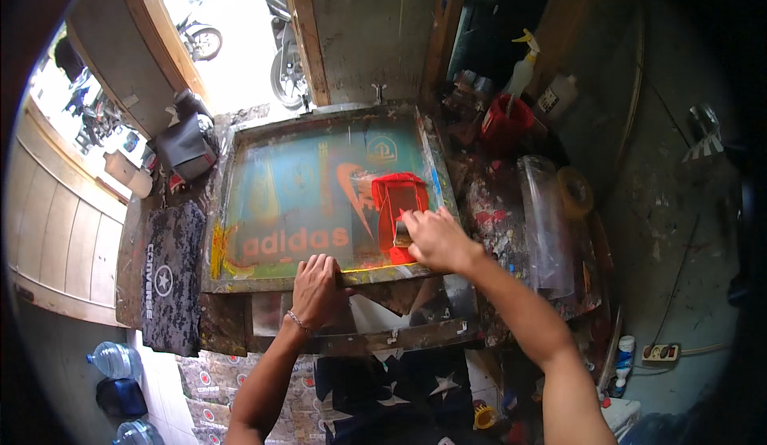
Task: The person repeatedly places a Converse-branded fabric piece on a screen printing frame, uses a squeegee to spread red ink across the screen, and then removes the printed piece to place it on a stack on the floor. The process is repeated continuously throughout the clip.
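Observation:
A screen-printing frame (260, 280) lies on the workbench, its blue-green mesh (296, 197) carrying several stencilled lettering and logo shapes. Over its near edge my left hand (318, 289) is closed, with a bracelet at the wrist. My right hand (438, 240) grips a small squeegee (402, 236), whose blade is partly hidden by the fingers, on the right part of the mesh. Bright red ink (399, 179) surrounds a rectangular patch there and pools at the near end. Yellow ink marks the frame's near left corner.
Left of the frame lies a dark patterned printed cloth (172, 277), with a dark bag-like item (185, 145) behind it. To the right are a clear plastic roll (546, 225), a tape roll (574, 192), a red container (506, 121) and a spray bottle (523, 65). Water jugs (116, 361) stand on the floor.

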